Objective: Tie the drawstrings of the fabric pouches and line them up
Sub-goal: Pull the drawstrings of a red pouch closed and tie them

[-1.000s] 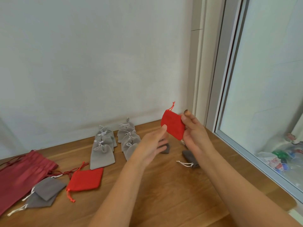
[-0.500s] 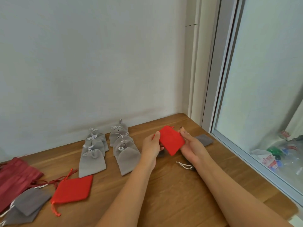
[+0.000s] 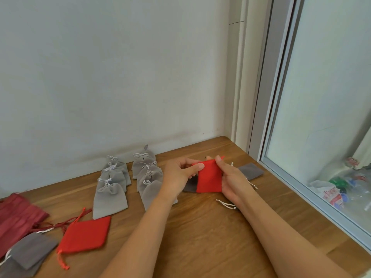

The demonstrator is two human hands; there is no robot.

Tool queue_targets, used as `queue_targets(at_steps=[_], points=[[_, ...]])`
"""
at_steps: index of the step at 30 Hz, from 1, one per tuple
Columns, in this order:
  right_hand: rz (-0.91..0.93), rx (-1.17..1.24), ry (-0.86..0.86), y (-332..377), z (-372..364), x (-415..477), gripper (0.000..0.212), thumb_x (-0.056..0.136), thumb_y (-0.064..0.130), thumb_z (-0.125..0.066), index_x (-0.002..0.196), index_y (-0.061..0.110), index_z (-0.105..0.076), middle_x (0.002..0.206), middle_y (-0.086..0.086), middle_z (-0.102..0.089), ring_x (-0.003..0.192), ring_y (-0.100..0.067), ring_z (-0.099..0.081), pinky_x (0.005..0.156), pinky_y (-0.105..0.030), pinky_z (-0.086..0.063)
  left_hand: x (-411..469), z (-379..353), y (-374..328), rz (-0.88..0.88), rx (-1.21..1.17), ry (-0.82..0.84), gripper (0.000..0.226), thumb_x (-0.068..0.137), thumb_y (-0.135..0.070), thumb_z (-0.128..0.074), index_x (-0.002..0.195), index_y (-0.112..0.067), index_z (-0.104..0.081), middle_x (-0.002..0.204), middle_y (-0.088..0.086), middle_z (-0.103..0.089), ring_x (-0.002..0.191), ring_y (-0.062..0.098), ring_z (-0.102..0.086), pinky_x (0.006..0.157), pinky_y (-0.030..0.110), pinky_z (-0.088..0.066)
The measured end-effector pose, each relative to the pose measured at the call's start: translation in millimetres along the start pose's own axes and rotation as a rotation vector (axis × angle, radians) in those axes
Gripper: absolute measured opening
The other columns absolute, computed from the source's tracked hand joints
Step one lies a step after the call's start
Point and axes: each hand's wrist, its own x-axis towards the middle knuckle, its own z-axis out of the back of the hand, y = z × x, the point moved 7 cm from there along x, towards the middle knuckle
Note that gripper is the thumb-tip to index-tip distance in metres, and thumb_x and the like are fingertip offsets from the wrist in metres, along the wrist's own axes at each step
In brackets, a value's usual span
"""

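Red pouch, pinched at top edge by left hand and right hand.

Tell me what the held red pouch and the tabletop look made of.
The red pouch looks like soft matte fabric, maybe velvet or felt: flat colour, no shine. The tabletop looks like wood or wood-look laminate, smooth satin finish: brown grain streaks.

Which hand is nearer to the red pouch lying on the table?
Left. The left hand is up and right of that red pouch; the right hand is farther right.
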Motion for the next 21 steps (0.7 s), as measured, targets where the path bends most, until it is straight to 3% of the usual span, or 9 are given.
queue_targets(at_steps=[3, 7, 11, 15, 18, 21], points=[[0.042, 0.039, 0.060, 3.3, -5.2, -0.2, 0.023, 0.091, 0.027, -0.055, 0.101, 0.012, -0.069, 0.096, -0.006, -0.071, 0.088, -0.018, -0.068, 0.082, -0.034, -0.056, 1.6, 1.6, 7.7, 0.017, 0.006, 0.003, 0.005, 0.080, -0.007, -0.073, 0.081, -0.012, -0.074, 0.062, -0.005, -0.068, 0.052, -0.001, -0.055, 0.054, 0.012, -0.046], [0.062, 0.162, 0.060, 5.8, -4.5, 0.7, 0.023, 0.096, 0.028, -0.050, 0.096, 0.012, -0.068, 0.097, -0.002, -0.069, 0.094, -0.014, -0.065, 0.095, -0.037, -0.047, 0.8, 4.6, 17.3, 0.045, -0.003, 0.047, 0.011, 0.085, -0.006, -0.068, 0.085, -0.015, -0.073, 0.065, -0.005, -0.071, 0.059, 0.002, -0.062, 0.058, 0.013, -0.050], [0.052, 0.205, 0.050, 7.0, -4.3, -0.4, 0.027, 0.099, 0.024, -0.045, 0.083, 0.012, -0.064, 0.092, -0.002, -0.070, 0.089, -0.014, -0.068, 0.089, -0.038, -0.048, 1.2, 11.2, 21.1, 0.066, -0.027, 0.027, 0.011, 0.089, -0.006, -0.063, 0.082, -0.010, -0.070, 0.071, 0.001, -0.071, 0.064, 0.008, -0.064, 0.057, 0.016, -0.051], [0.072, 0.236, 0.013, 7.9, -1.1, 1.6, 0.036, 0.098, 0.025, -0.044, 0.070, 0.012, -0.061, 0.094, -0.009, -0.072, 0.087, -0.019, -0.070, 0.093, -0.039, -0.050, -0.4, 15.0, 20.2, 0.101, -0.294, 0.023, 0.015, 0.095, -0.010, -0.054, 0.081, -0.007, -0.058, 0.086, 0.004, -0.071, 0.072, 0.009, -0.064, 0.062, 0.017, -0.051], [0.101, 0.316, 0.034, 9.6, -3.0, 1.9, 0.037, 0.092, 0.025, -0.047, 0.061, 0.011, -0.062, 0.074, -0.007, -0.066, 0.084, -0.020, -0.070, 0.090, -0.035, -0.054, -1.6, 15.7, 16.1, 0.139, -0.586, 0.033, 0.021, 0.096, -0.009, -0.049, 0.075, -0.010, -0.051, 0.101, 0.007, -0.073, 0.067, 0.006, -0.060, 0.060, 0.017, -0.048], [0.123, 0.357, 0.033, 12.4, -5.0, -1.1, 0.042, 0.097, 0.022, -0.043, 0.060, 0.012, -0.061, 0.061, -0.004, -0.056, 0.072, -0.018, -0.068, 0.080, -0.032, -0.059, -2.9, 16.0, 10.1, 0.148, -0.679, 0.038, 0.021, 0.095, -0.007, -0.048, 0.075, -0.008, -0.051, 0.095, 0.008, -0.074, 0.062, 0.006, -0.057, 0.055, 0.016, -0.048]])
